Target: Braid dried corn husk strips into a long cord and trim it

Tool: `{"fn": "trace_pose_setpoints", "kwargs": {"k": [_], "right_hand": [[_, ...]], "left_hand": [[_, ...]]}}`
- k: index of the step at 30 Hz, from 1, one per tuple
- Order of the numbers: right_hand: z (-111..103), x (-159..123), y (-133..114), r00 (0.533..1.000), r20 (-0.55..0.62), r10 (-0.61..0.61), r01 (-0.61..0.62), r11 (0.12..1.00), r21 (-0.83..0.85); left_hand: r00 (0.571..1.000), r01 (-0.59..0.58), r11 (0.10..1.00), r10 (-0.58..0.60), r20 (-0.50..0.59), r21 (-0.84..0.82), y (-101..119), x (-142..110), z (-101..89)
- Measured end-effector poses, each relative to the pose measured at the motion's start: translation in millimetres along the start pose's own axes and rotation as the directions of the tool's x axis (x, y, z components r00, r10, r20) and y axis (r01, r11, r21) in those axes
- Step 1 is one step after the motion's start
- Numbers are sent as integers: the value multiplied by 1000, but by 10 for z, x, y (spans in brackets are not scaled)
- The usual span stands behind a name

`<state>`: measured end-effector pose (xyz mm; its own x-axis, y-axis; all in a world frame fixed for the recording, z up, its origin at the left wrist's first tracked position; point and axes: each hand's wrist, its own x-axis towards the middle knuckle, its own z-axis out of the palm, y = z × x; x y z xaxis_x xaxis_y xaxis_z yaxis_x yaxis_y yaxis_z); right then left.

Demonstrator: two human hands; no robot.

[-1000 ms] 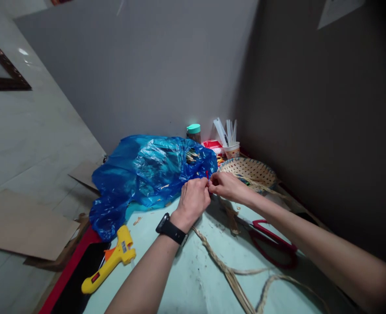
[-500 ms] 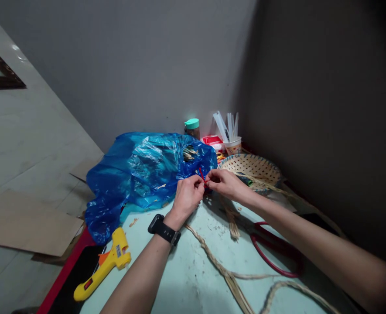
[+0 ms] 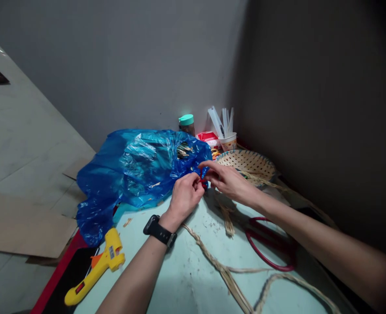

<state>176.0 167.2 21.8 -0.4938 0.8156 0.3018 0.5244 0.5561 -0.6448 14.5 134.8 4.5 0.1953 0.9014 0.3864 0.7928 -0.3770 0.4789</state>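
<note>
I see both hands meeting at 12 o'clock on the worktop (image 3: 193, 283), right at the mouth of the blue plastic bag (image 3: 137, 168). The left hand (image 3: 183, 197) is curled shut, its fingers pinching a small red tie (image 3: 202, 179) against the gathered neck of the bag. The right hand (image 3: 223, 179) sits just beside it at 1 o'clock, fingers half open and spread, their tips touching the same red piece; I cannot tell whether they grip it or only steady it.

I judge the tie to be thin, light and bendable, easy to lose from a loose pinch, so it wants holding near its ends with fingertips. The bag looks slick, crinkly and soft; the bunched neck is the only firm place to take it.

A yellow glue gun (image 3: 94, 268) lies at 8 o'clock, well apart. A braided straw cord (image 3: 222, 270) runs across the worktop at 5 o'clock, with red scissors (image 3: 268, 248) at 3 o'clock. A woven basket (image 3: 248, 162) stands at 1 o'clock behind the right hand.
</note>
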Motion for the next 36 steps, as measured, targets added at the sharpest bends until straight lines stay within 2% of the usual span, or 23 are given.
{"fn": "trace_pose_setpoints", "kwargs": {"k": [2, 4, 6, 11, 16, 21, 25, 30, 36], "right_hand": [[-37, 14, 8, 997, 29, -76, 77, 997, -26], [-51, 37, 56, 992, 80, -93, 94, 995, -13], [-40, 55, 131, 994, 96, -57, 54, 998, 42], [37, 50, 251, 996, 83, 35, -48, 986, 160], [30, 16, 193, 996, 70, 57, -67, 988, 136], [-48, 0, 152, 993, 114, 25, -41, 989, 145], [-53, -27, 90, 991, 131, 10, -18, 998, 63], [-16, -48, 25, 996, 84, -30, 30, 1000, -3], [51, -65, 2, 998, 64, 8, -11, 998, 57]], "left_hand": [[1000, -20, 999, 20, 19, -45, -28, -2, -35], [999, -35, 992, 39, 30, -121, -51, -10, -65], [999, -24, 973, 34, 40, -231, -69, -21, -79], [989, 127, 862, -72, 129, -490, -85, -37, -44], [983, 181, 796, -137, 118, -578, -38, -32, -5], [973, 227, 672, -184, 138, -705, -2, -13, -39], [972, 221, 599, -203, 121, -770, -15, -8, -35], [980, 185, 635, -179, 91, -750, -18, -25, -15], [983, 177, 736, -168, 77, -653, -23, -42, -53]]}}
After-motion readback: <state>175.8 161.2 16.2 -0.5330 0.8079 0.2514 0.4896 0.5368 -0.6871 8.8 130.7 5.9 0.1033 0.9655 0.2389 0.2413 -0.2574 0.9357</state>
